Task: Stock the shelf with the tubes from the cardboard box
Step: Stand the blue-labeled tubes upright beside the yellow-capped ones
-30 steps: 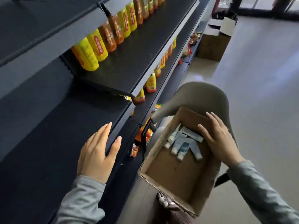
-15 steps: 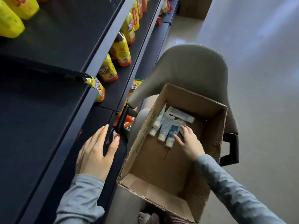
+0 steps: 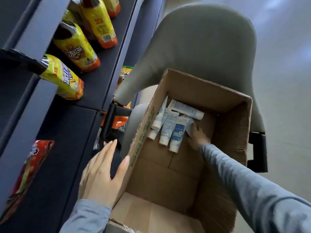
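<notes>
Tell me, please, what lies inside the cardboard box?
Several white and blue tubes lie at the far end of the cardboard box, and the right hand reaches in beside them. It hides part of one tube; whether it grips that tube is unclear.

This is a shop aisle. Dark metal shelves run in tiers, lined with rows of identical yellow snack bags, with a red packet lower down. Beside them an open cardboard box holding tubes rests on a grey chair.
</notes>
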Demonstrator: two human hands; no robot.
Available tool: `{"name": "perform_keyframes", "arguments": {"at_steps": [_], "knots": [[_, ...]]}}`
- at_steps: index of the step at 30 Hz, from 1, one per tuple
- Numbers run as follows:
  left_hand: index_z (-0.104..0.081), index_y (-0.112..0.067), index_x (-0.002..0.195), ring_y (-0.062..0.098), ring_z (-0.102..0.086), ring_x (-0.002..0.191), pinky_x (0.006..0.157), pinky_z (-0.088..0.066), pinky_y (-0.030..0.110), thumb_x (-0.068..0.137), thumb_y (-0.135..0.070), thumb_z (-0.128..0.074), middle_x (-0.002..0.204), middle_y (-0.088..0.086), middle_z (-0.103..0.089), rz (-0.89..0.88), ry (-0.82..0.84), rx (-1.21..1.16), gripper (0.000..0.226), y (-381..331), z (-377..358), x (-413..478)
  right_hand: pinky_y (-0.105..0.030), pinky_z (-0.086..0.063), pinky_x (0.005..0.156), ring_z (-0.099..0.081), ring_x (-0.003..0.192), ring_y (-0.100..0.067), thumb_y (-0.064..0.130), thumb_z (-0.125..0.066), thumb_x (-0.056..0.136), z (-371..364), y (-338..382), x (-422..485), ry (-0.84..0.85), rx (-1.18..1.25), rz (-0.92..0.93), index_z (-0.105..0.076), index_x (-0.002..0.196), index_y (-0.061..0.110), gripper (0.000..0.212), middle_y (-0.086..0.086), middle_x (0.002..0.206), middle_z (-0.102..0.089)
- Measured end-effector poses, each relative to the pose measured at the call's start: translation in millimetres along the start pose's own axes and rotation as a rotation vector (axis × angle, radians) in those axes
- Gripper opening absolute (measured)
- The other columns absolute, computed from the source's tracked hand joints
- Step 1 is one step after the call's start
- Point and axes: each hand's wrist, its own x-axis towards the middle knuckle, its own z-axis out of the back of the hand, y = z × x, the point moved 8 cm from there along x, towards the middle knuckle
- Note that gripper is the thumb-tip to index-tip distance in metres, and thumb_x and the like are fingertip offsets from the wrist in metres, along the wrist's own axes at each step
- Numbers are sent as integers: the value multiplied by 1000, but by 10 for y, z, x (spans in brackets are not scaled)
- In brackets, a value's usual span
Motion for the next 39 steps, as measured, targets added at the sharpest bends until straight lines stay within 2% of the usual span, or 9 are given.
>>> {"name": "perform_keyframes", "arguments": {"at_steps": [7, 11, 14, 17, 21, 25, 31, 34, 39], "knots": [[-39, -31, 138, 5, -31, 132, 103, -27, 30, 75, -58, -33, 142, -15, -40, -48, -11, -106, 68, -146, -82, 131, -45, -40, 97, -37, 127, -41, 8, -52, 90, 21, -40, 114, -141, 30, -23, -19, 144, 16, 64, -18, 141, -31], [-43, -28, 136, -3, -31, 121, 100, -28, 27, 68, -69, -23, 132, -20, -41, -94, -38, -166, 82, -224, -39, 149, -43, -40, 99, -44, 125, -38, 14, -60, 87, -9, -119, 30, -140, 284, -98, -27, 140, 10, 63, -18, 139, -40], [-46, -24, 134, 1, -35, 121, 100, -25, 23, 76, -61, -32, 126, -21, -40, -119, -55, -220, 71, -280, 11, 137, -41, -47, 95, -53, 118, -36, 15, -65, 86, -29, -241, -176, -121, 609, -156, -37, 134, 4, 57, -19, 133, -50], [-48, -22, 133, 13, -42, 122, 100, -26, 23, 81, -45, -37, 126, -18, -43, -125, -63, -255, 57, -315, 28, 124, -37, -53, 69, -64, 94, -29, 18, -65, 88, -33, -319, -440, -23, 985, -213, -43, 131, 3, 51, -18, 118, -59], [-51, -23, 128, 1, -41, 117, 94, -23, 1, 84, -47, -38, 125, -18, -46, -153, -82, -343, 52, -396, 49, 119, -27, -51, 51, -67, 66, -16, 22, -56, 94, 55, -149, -790, 177, 1374, -96, -54, 121, 2, 34, -10, 87, -68], [-55, -28, 121, -7, -46, 111, 90, -30, 0, 81, -55, -33, 115, -30, -49, -183, -44, -441, 54, -512, -18, 83, -25, -56, 60, -71, 84, -18, 23, -57, 90, 166, 140, -1092, 354, 1637, 29, -58, 118, 1, 35, -15, 101, -71], [-56, -24, 123, 6, -52, 115, 99, -40, 25, 87, -52, -44, 116, -15, -58, -38, 70, -514, 47, -476, -281, 65, -30, -59, 62, -70, 94, -24, 26, -79, 66, 198, 611, -1551, 666, 1887, 36, -60, 117, 7, 58, -17, 112, -68], [-61, -23, 114, -2, -55, 108, 91, -40, 13, 77, -48, -45, 110, -15, -62, 83, 130, -688, 48, -484, -385, 83, -32, -59, 57, -71, 92, -23, 27, -94, 46, 171, 797, -1755, 814, 1877, 104, -66, 112, 11, 73, -15, 108, -70], [-65, -11, 86, -12, -58, 66, 64, -43, 4, 86, -10, -58, 80, -7, -65, 173, 65, -957, 7, -478, -388, 121, -27, -58, 61, -70, 95, -18, 37, -75, 73, 57, 900, -1833, 824, 1731, 205, -75, 97, 20, 29, -9, 104, -71]]}}
